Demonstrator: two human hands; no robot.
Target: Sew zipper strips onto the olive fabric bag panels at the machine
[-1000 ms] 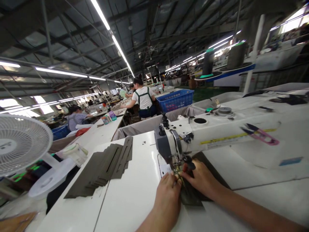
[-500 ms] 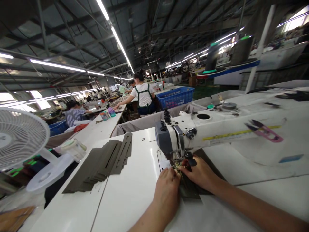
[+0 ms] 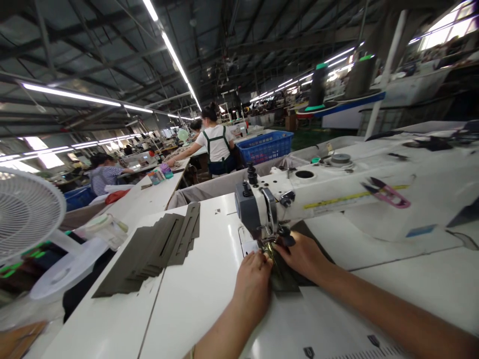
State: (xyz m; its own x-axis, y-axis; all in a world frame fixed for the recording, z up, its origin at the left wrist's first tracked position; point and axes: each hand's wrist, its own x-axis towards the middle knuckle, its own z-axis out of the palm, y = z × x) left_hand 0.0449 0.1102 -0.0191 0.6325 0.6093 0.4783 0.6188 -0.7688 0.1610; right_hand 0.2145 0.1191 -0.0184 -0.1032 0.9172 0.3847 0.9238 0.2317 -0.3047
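Note:
Under the head of a white and grey sewing machine (image 3: 258,204) lies a dark olive fabric piece (image 3: 286,279). A gold-coloured strip, perhaps a zipper (image 3: 270,250), runs over it at the needle area. My left hand (image 3: 254,279) is beside the strip on the left, its fingers bent and pressed together at the strip's edge. On the right, my right hand (image 3: 305,254) lies over the fabric, thumb toward the strip, the other fingertips partly hidden behind the machine's foot parts. What exactly each hand pinches is too small to tell.
Overlapping olive fabric pieces (image 3: 149,249) lie on the white table left of the machine. A white fan (image 3: 28,214) stands at far left. Pink thread snips (image 3: 389,193) rest on the machine arm. Beyond are a blue basket (image 3: 265,147) and a person in white (image 3: 217,142).
The camera view has shifted, so the scene sits slightly further left. Both hands remain at the needle area, and more of the gold strip shows between them.

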